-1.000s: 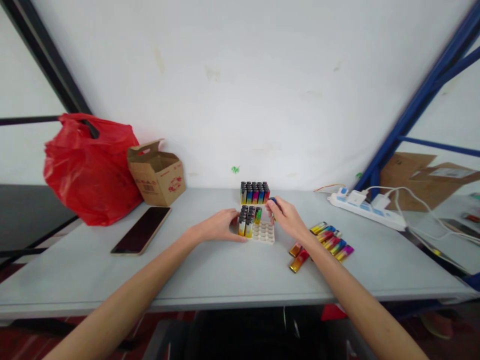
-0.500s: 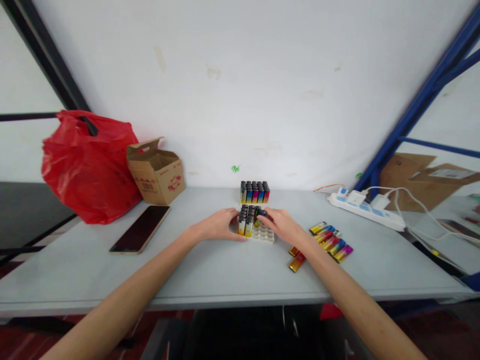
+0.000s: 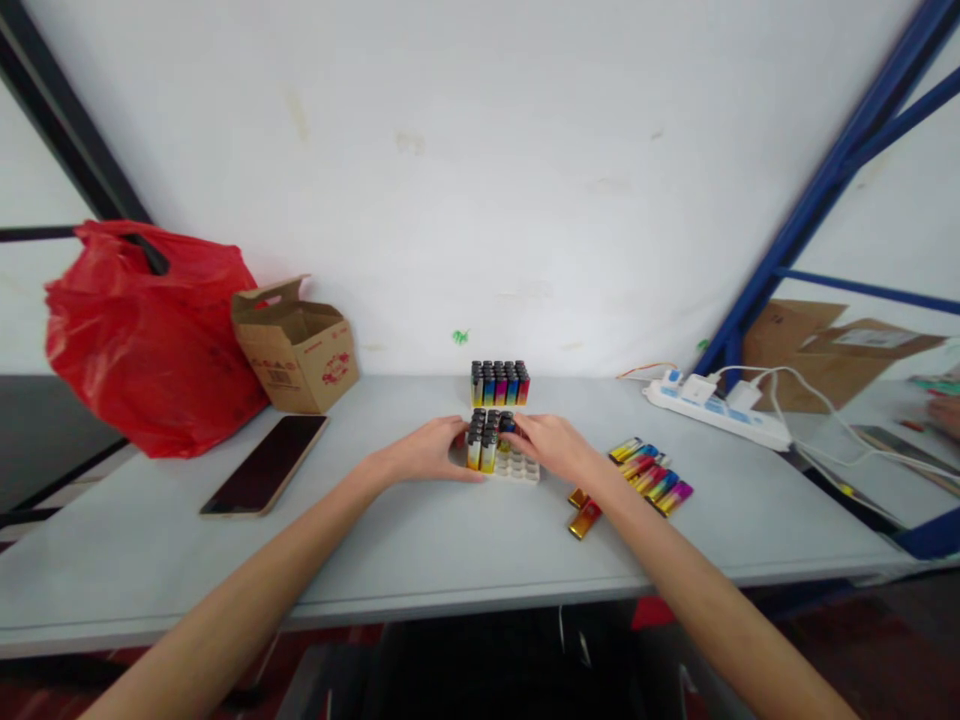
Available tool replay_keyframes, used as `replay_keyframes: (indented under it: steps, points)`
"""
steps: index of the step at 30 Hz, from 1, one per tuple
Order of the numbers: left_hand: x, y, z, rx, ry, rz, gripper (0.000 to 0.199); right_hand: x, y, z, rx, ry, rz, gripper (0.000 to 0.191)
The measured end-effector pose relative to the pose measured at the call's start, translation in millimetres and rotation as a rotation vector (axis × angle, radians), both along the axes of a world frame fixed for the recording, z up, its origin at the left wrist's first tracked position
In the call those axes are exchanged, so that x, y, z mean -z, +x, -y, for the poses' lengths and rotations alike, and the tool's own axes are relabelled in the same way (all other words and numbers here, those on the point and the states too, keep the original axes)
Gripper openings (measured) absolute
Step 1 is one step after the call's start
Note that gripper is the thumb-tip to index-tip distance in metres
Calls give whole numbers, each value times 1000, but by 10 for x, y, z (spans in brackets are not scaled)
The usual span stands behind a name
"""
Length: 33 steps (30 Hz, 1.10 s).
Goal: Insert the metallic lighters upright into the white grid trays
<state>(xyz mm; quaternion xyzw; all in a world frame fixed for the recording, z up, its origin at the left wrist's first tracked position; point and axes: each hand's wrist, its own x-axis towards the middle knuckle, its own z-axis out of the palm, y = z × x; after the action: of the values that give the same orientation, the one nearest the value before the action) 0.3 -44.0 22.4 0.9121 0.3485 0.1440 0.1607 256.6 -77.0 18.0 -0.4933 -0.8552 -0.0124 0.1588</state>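
Observation:
A white tray (image 3: pixel 531 471) with round-cornered holes stands on the table, its left columns filled with upright lighters (image 3: pixel 481 447). My left hand (image 3: pixel 435 449) grips the tray's left end, thumb along the front and fingers behind. Over the holes to the right of those columns, my right hand (image 3: pixel 551 443) pinches a dark-topped lighter (image 3: pixel 507 428). Its lower end is down at the tray; how deep it sits I cannot tell. Right of the tray, partly behind my right forearm, lie loose lighters (image 3: pixel 651 476) in several colours.
Behind the tray stands a full block of lighters (image 3: pixel 500 383) near the wall. A phone (image 3: pixel 266 465), an open cardboard box (image 3: pixel 298 345) and a red plastic bag (image 3: pixel 161 340) are on the left. A power strip (image 3: pixel 716 414) with cables lies at the right.
The lighter in my right hand is lower and more upright at the tray. My left hand keeps its hold. The whole view has shifted slightly.

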Motion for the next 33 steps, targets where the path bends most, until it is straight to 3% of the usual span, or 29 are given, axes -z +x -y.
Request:
replay_keyframes:
  steps: [4,8,12,15,18,21,33]
  points:
    - [-26,-2,24,-13,-11,-13,58,-111,-39,140,42,15,-23,36]
    - [-34,-9,27,-18,-36,-4,62,-181,286,521,104,118,-71,45]
    - [-37,-9,18,-34,-49,-18,63,-23,750,961,287,144,9,60]
    - [-46,-1,22,-35,-36,-31,62,202,972,1108,416,114,35,66]
    - [-53,5,31,-40,-33,-21,60,381,1050,1073,449,75,31,62]
    - [-50,5,31,-43,-37,-9,61,444,1043,954,444,58,33,62]
    - [-23,-11,15,-51,-49,-35,64,271,901,405,367,-99,73,75]
